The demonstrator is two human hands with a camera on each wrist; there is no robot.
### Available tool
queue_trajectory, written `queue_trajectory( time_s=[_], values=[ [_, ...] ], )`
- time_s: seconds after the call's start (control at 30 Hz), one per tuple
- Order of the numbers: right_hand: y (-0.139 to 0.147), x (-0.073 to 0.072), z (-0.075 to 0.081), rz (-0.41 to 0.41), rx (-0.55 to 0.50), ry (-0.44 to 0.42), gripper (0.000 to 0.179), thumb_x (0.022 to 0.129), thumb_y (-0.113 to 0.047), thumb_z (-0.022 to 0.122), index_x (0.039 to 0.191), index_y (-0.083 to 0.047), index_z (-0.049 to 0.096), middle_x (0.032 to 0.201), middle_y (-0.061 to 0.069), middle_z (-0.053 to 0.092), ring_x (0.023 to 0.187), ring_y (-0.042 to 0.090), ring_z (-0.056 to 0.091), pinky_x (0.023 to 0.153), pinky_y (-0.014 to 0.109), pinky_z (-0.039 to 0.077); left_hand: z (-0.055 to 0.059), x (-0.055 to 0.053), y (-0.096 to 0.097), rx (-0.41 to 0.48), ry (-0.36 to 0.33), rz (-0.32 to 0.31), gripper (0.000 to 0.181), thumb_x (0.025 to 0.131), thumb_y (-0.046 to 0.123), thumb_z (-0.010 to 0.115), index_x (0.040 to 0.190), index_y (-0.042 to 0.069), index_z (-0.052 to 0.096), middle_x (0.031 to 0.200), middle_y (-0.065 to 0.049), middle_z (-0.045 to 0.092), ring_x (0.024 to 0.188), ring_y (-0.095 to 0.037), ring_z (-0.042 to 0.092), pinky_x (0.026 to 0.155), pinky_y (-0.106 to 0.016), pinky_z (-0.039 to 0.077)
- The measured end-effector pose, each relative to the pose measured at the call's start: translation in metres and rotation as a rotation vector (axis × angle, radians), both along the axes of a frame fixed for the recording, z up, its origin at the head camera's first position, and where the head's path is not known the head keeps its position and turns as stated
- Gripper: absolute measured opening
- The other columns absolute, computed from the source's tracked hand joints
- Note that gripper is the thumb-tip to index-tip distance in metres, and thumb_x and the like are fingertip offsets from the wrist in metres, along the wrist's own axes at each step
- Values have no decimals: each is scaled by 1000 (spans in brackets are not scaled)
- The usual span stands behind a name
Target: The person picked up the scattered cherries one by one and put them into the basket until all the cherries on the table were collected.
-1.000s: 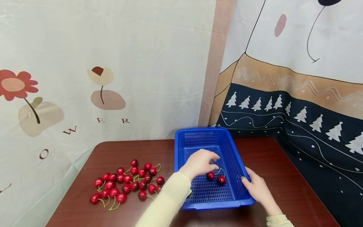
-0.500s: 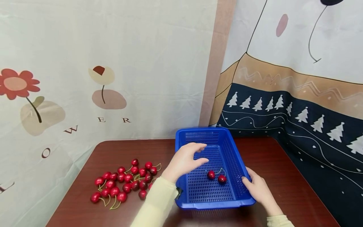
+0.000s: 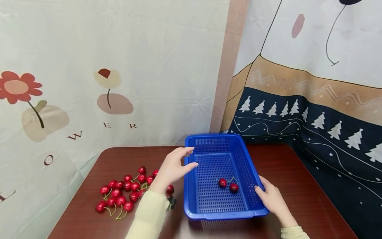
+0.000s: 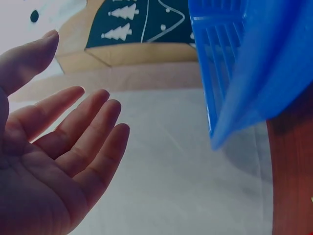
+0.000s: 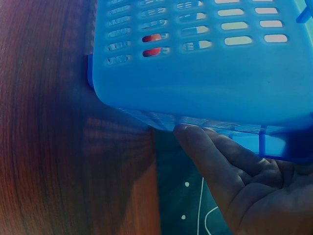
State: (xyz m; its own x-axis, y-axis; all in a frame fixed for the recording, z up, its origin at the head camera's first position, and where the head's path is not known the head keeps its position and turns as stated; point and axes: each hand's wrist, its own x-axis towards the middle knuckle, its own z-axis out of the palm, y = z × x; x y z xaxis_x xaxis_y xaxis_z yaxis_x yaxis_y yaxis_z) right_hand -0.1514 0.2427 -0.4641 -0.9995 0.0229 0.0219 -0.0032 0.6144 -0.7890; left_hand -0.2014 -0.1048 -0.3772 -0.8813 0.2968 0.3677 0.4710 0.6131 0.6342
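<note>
My left hand [image 3: 172, 168] hovers just left of the blue plastic basket [image 3: 222, 216], fingers loosely bent and thumb apart. Its palm [image 4: 39, 191] holds nothing in the left wrist view. My right hand [image 3: 274, 200] grips the basket's right rim near the front corner, thumb over the rim; the right wrist view shows its fingers [image 5: 195, 142] against the outer wall. Inside the basket lie two red cherries [image 3: 234, 188] with joined green stems. A loose spread of red cherries [image 3: 120, 201] with stems covers the table's left part, partly hidden by my left forearm.
The dark red-brown table [image 3: 80, 212] has rounded far corners. Behind it hangs a pale printed cloth [image 3: 167, 83], with a navy tree-patterned part [image 3: 274, 122] at the right. The basket's far end stands close to the cloth.
My left hand has moved left, from above the cherries in the basket out past its left rim, its fingers spreading wider. The right hand and the basket have stayed in place.
</note>
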Motion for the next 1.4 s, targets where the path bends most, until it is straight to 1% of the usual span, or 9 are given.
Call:
queue_trajectory(
  time_s=[0.17,0.27,0.37,0.47,0.63,0.83,1.1,1.3,1.4],
  values=[
    [0,0,1,0,-3,1,47,97,-8,55,141,7,45,107,25,67,72,21,68,60,33,56,-7,-1,-17,49,24,38,53,82,22,82,130,8,64,118,-7,67,108,-23,65,94,-44,51],
    [0,-1,1,0,-7,1,47,97,-8,55,141,7,45,107,25,67,72,21,68,60,33,56,-13,-2,-27,51,26,58,53,81,21,83,129,7,64,117,-8,67,108,-25,64,94,-44,50],
    [0,-1,1,2,-8,-4,47,98,-8,55,141,7,44,108,25,67,73,22,69,60,33,56,-19,0,-37,34,10,85,55,82,22,83,130,6,63,118,-10,67,109,-27,64,94,-46,50],
    [0,-1,1,3,-6,-7,47,98,-9,55,141,7,44,108,25,67,74,22,69,60,33,56,-25,3,-46,17,-23,108,55,82,24,82,131,6,63,119,-11,67,111,-28,63,94,-47,50],
    [-1,-1,0,-5,-6,-8,47,98,-9,55,141,6,45,109,25,67,74,23,69,60,33,56,-40,5,-62,-39,-37,137,53,82,24,81,129,6,64,119,-11,67,112,-28,63,94,-46,50],
    [0,-1,0,-14,-7,-15,47,97,-8,54,141,5,45,110,26,66,74,23,69,60,33,56,-54,12,-79,-129,-88,185,53,83,26,80,130,8,63,124,-12,65,115,-31,60,96,-49,49],
    [0,-1,-1,-13,-17,-15,47,97,-8,54,141,6,44,110,27,66,73,23,69,60,33,57,-72,20,-109,-222,-77,215,48,81,19,81,124,4,66,120,-15,66,112,-35,61,95,-53,48],
    [0,-1,-2,-12,-15,-14,47,97,-8,54,141,6,44,110,27,66,74,23,69,60,34,57,-89,25,-129,-305,-111,257,49,80,19,82,123,2,65,121,-19,65,117,-40,58,97,-57,45],
    [0,-1,-2,-7,-16,-9,47,97,-9,54,141,7,44,110,27,66,74,23,69,60,34,57,-95,27,-137,-328,-117,269,49,79,17,83,122,1,66,120,-21,64,115,-41,58,96,-57,46]
  ],
)
